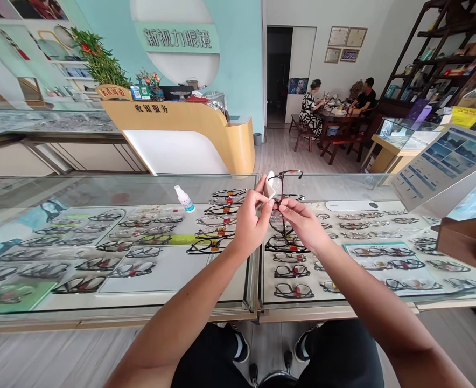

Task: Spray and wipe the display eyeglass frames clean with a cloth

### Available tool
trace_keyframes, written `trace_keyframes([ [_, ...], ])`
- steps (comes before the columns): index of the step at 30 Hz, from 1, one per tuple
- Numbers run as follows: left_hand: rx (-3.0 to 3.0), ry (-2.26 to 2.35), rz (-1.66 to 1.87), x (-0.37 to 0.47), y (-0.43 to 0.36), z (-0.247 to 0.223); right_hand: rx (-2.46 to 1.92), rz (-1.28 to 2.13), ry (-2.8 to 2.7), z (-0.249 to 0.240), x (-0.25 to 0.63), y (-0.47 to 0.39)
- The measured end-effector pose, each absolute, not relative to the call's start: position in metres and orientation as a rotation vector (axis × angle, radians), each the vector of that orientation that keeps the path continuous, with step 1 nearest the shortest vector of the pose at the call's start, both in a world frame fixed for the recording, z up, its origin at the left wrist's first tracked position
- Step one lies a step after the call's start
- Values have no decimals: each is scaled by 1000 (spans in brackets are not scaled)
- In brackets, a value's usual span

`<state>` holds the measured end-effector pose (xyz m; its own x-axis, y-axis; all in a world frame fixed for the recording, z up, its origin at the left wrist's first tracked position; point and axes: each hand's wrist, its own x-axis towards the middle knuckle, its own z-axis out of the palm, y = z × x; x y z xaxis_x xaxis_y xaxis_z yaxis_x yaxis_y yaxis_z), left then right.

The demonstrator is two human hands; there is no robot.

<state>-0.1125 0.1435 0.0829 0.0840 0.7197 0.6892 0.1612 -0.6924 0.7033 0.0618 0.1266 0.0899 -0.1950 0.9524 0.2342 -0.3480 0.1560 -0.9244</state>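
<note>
A pair of dark-framed eyeglasses [281,186] is held up above the glass display counter, one temple reaching out to the right. My left hand [252,215] is closed on a white cloth [271,186], which is pressed against a lens of the glasses. With its fingers pinched, my right hand [301,221] grips the frame from the right, near its middle. A small white spray bottle [184,199] with a blue label stands on the glass, to the left of my hands. The fingertips behind the cloth are hidden.
Under the glass counter top [157,188] lie rows of eyeglasses. On the right are a tilted printed display board [443,164] and a brown box [466,242]. A wooden reception desk [238,143] stands beyond the counter. Two people sit at a table [338,116] at the back.
</note>
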Motion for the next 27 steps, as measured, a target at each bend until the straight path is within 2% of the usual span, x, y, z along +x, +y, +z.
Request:
trace_keyframes([
  [12,2056,954,1784,-114,141,88,-679,1350,-1222,94,62,123],
  [20,2152,889,1740,-117,139,99,-669,1309,-1292,96,61,124],
  [27,1918,866,1797,-116,143,99,-697,1233,-1417,94,60,123],
])
